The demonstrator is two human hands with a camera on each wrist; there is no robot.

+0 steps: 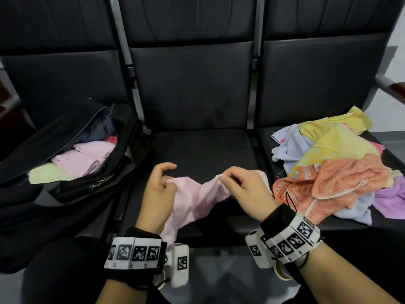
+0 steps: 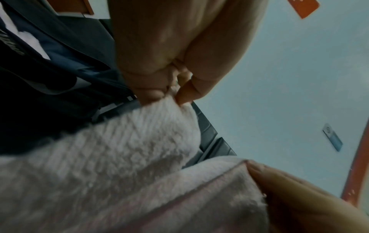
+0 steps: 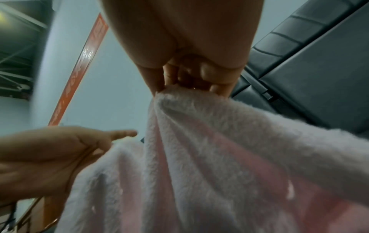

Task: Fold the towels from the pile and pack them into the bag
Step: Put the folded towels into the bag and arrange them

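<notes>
A pale pink towel (image 1: 192, 198) hangs between my two hands above the middle seat (image 1: 203, 148). My left hand (image 1: 161, 185) pinches its left edge between thumb and curled fingers, and the left wrist view shows that pinch on the pink towel (image 2: 123, 154). My right hand (image 1: 238, 187) pinches the opposite edge, its fingertips (image 3: 217, 89) closed on the pink towel (image 3: 209, 149). The black bag (image 1: 65, 172) lies unzipped on the left seat with folded pink and pale green towels inside. The towel pile (image 1: 333, 167) sits on the right seat.
The seats are dark padded chairs in a row with metal dividers (image 1: 252, 69) between them. An armrest (image 1: 390, 86) juts out at the far right. The pile holds yellow, orange, blue and purple towels.
</notes>
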